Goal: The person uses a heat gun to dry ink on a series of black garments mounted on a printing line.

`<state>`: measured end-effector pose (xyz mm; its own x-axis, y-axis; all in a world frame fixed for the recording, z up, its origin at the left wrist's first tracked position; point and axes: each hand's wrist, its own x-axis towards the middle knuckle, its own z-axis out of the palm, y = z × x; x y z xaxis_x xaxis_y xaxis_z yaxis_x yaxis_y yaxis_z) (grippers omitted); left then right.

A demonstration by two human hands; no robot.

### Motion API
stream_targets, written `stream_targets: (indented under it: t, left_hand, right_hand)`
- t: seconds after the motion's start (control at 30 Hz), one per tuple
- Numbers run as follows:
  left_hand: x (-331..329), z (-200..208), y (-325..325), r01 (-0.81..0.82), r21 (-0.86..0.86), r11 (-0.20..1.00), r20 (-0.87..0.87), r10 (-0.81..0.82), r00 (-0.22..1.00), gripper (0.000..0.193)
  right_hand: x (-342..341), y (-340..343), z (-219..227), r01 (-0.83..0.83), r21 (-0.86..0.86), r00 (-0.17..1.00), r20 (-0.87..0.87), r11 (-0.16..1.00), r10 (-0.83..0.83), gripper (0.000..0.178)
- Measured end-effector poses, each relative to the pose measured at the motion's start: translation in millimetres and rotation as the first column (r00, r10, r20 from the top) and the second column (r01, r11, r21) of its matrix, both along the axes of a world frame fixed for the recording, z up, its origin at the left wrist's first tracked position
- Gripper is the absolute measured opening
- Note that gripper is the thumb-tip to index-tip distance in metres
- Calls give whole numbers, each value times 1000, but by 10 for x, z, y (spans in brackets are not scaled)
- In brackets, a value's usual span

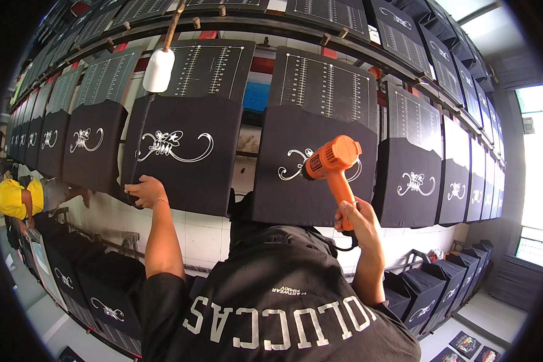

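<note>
Head view: the right hand (362, 226) is wrapped around the handle of an orange plastic heat gun (336, 155), whose body rises at eleven o'clock from that hand, its dark nozzle aimed toward eight o'clock, in front of a black cloth panel with white scroll print (292, 199). The left hand (146, 192) is at the seven o'clock corner of a neighbouring black printed panel (190, 181), fingers bent; whether they pinch the cloth I cannot tell.
</note>
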<state>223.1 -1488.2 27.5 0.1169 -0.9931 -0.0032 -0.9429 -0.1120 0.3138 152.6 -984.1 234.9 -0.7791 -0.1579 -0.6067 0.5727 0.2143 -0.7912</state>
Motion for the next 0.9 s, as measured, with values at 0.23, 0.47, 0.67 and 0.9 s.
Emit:
stream_targets:
  t: [0.23,0.47,0.67,0.9]
  left_hand:
    - [-33,36,27,-18,16,1000,1,18,1000,67]
    - [-29,-4,-2,-21,0,1000,35,21,999,66]
    - [-55,85,43,-24,42,999,18,23,1000,66]
    - [-44,55,29,-22,19,1000,26,22,999,67]
  right_hand:
    - [-49,-87,9,-25,-44,1000,11,999,26,30]
    - [-95,-235,0,-67,15,998,-10,998,67,30]
    - [-11,-151,15,-107,-7,994,15,994,107,30]
    - [70,-257,91,-173,9,984,49,985,173,29]
